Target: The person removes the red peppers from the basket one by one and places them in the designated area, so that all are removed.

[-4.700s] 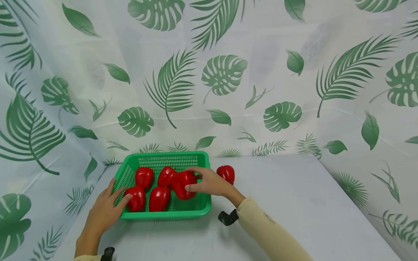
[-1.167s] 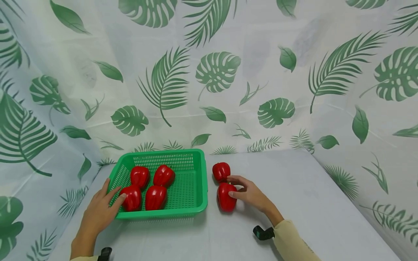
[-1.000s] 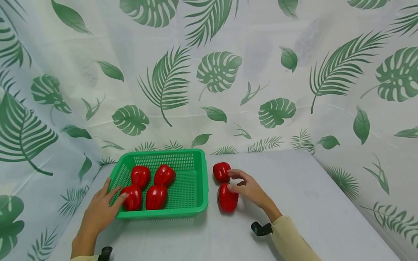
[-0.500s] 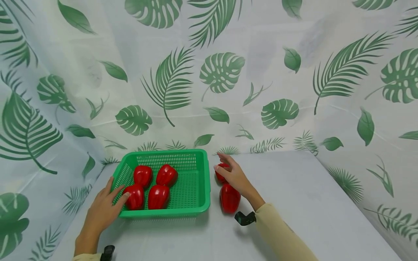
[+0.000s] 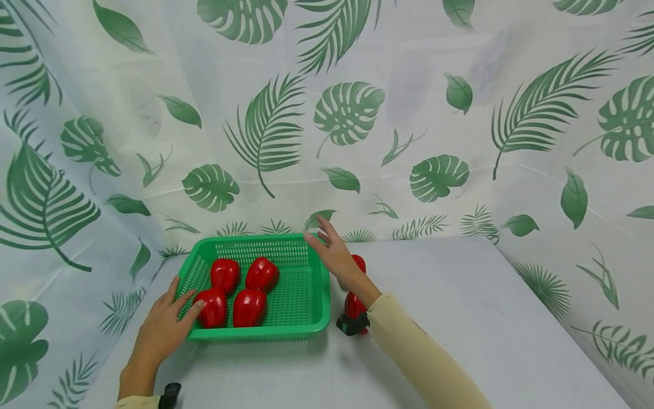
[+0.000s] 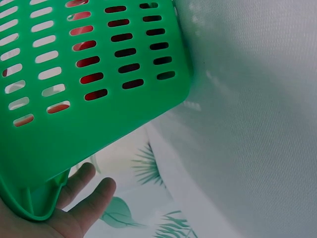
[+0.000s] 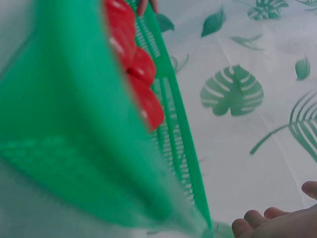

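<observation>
Several glossy red bell peppers (image 5: 250, 308) lie in the left part of a green plastic basket (image 5: 255, 335). My left hand (image 5: 162, 329) rests on the basket's left rim with fingers spread, the thumb by the front-left pepper. In the left wrist view two straight fingers show past the rim. My right hand (image 5: 338, 258) hovers by the basket's back-right corner, fingers extended, holding nothing. To the right of the basket, two more peppers stand on the table: the rear pepper (image 5: 360, 262) and the front pepper (image 5: 353, 305), both partly hidden by my right hand, wrist and wrist camera.
The table has a white cover (image 5: 460, 318). A leaf-printed white curtain (image 5: 388, 187) closes off the back and both sides. Black wrist cameras (image 5: 352, 324) sit on both wrists.
One pepper has gone from the basket to the table's right side, where my right hand let it go. That hand has since moved left and back towards the basket. My left hand stays put.
</observation>
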Demonstrator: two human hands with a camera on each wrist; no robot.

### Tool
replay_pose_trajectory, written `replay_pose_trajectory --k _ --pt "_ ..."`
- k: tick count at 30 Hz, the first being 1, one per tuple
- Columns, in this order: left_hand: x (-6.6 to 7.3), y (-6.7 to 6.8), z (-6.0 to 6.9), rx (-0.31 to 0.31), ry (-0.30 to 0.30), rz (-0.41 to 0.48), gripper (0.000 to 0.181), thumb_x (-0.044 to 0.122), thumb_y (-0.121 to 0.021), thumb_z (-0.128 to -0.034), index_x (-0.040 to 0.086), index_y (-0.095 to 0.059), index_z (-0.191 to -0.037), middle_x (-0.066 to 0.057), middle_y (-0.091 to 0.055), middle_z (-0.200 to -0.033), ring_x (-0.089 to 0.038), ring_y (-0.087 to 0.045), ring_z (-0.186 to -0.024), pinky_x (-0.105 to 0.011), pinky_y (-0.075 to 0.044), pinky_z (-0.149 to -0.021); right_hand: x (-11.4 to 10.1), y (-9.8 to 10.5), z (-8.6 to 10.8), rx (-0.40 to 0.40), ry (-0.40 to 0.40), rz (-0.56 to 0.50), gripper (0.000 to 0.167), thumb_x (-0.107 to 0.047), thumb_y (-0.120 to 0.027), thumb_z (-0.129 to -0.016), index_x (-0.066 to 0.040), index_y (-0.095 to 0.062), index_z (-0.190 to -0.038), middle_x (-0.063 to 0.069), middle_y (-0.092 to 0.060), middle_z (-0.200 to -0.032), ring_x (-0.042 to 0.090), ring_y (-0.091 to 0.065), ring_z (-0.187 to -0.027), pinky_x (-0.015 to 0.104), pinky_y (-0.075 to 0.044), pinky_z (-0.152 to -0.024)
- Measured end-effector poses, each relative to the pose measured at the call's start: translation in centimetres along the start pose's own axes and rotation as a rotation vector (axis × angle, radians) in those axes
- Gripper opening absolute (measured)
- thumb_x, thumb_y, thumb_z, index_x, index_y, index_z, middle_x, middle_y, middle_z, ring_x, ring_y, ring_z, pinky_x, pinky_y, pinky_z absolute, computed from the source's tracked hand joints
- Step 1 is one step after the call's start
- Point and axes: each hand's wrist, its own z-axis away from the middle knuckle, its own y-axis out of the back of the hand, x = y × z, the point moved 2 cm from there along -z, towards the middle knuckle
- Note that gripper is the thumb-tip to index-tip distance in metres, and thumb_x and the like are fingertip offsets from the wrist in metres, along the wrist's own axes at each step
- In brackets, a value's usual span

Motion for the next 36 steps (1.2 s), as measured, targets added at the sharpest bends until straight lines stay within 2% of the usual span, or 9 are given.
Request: replay_pose_trajectory --k 7,14,20,25,36 --pt "0.2 -0.1 0.0 0.001 0.002 0.001 0.071 0.053 -0.048 -0.1121 -0.005 -0.053 -0.153 -0.033 -0.015 -0.172 -0.063 -0.027 -0.146 -0.086 -0.033 -0.103 -0.7 -2.2 -1.8 -0.075 0.010 0.007 0.071 -0.042 -0.060 -0.108 -0.022 -0.031 -0.170 0.015 -0.030 -0.173 0.040 -0.032 -0.157 0.063 -0.034 -0.121" --pt "0.3 0.2 0.0 0.008 0.004 -0.005 0.071 0.052 -0.048 -0.1120 -0.006 -0.052 -0.153 -0.034 -0.016 -0.172 -0.062 -0.028 -0.146 -0.086 -0.034 -0.104 -0.9 -3.9 -2.8 -0.128 -0.041 0.060 0.068 -0.046 -0.060 -0.108 -0.024 -0.036 -0.169 0.016 -0.035 -0.170 0.042 -0.038 -0.154 0.066 -0.040 -0.116" --pt "0.1 0.3 -0.1 0.009 0.012 -0.011 0.071 0.053 -0.048 -0.1116 -0.004 -0.052 -0.154 -0.033 -0.015 -0.172 -0.062 -0.027 -0.146 -0.087 -0.033 -0.103 0.0 -5.2 -4.1 -0.170 -0.094 0.116 0.064 -0.049 -0.060 -0.108 -0.024 -0.044 -0.165 0.017 -0.042 -0.165 0.037 -0.045 -0.149 0.061 -0.044 -0.114" --pt "-0.1 0.2 -0.1 0.015 0.008 -0.007 0.070 0.051 -0.049 -0.1116 -0.005 -0.053 -0.153 -0.034 -0.016 -0.172 -0.062 -0.028 -0.146 -0.086 -0.033 -0.104 0.6 -6.5 -4.8 -0.197 -0.156 0.144 0.066 -0.052 -0.062 -0.106 -0.022 -0.048 -0.163 0.016 -0.044 -0.163 0.035 -0.042 -0.149 0.061 -0.043 -0.114" --pt "0.3 0.0 0.1 0.029 0.007 0.005 0.068 0.049 -0.051 -0.1113 -0.004 -0.053 -0.153 -0.033 -0.017 -0.172 -0.061 -0.028 -0.147 -0.085 -0.033 -0.105 2.5 -8.8 -5.1 -0.218 -0.272 0.120 0.063 -0.042 -0.068 -0.105 -0.014 -0.052 -0.160 0.016 -0.050 -0.157 0.037 -0.050 -0.141 0.058 -0.045 -0.114"
